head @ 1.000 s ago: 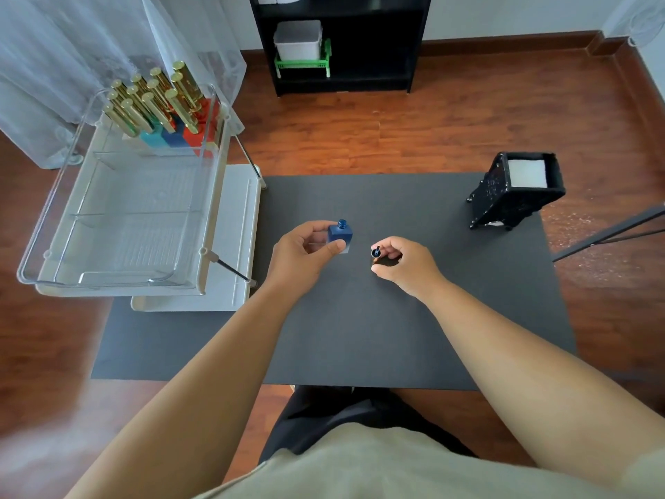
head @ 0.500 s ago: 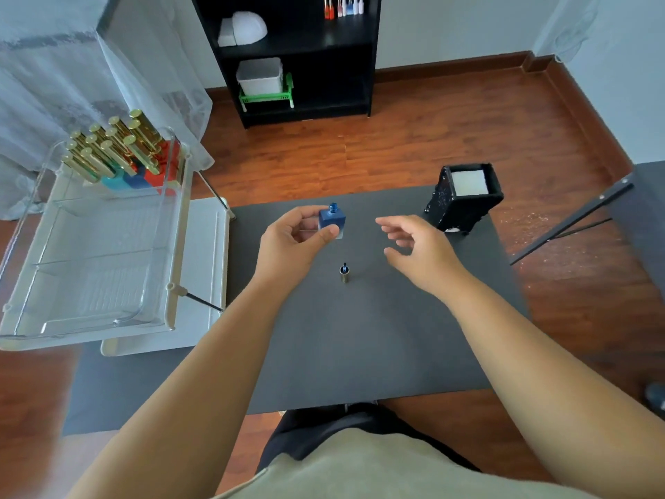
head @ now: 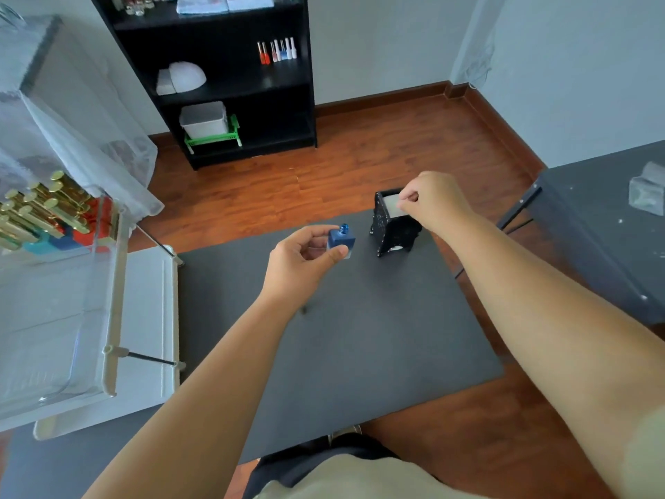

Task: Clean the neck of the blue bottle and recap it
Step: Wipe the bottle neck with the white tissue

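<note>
Under both my hands is the big dark desk point(head: 342, 354), and that is where I do the job. Off past my left hand sits a clear tray point(head: 57, 318) with a bunch of gold-topped bottles point(head: 39, 214) in its far corner, well apart from what I am doing. Just under my right hand point(head: 437, 203) is a black box point(head: 390, 234) with white wipes point(head: 390, 207) inside. My right hand is closed small, with the fingertips point(head: 405, 198) pinched on the top wipe, and I think I am pulling one out so I have something to rub the bottle neck with. My left hand point(head: 302, 261) is curled around the blue bottle point(head: 341, 239), thumb at the front and fingers behind, holding it up a little off the desk and close beside the box. I hold it standing straight so nothing spills, because its top is off and the little neck point(head: 344, 228) is open to the air. Keeping it near my right hand means the wipe has only a short way to go. Below my left hand, near the wrist, there is a tiny dark blurry thing point(head: 304, 310) on the desk. It may be the cap, but I cannot tell for sure. The neck is not cleaned yet, and the cap is not back on.
</note>
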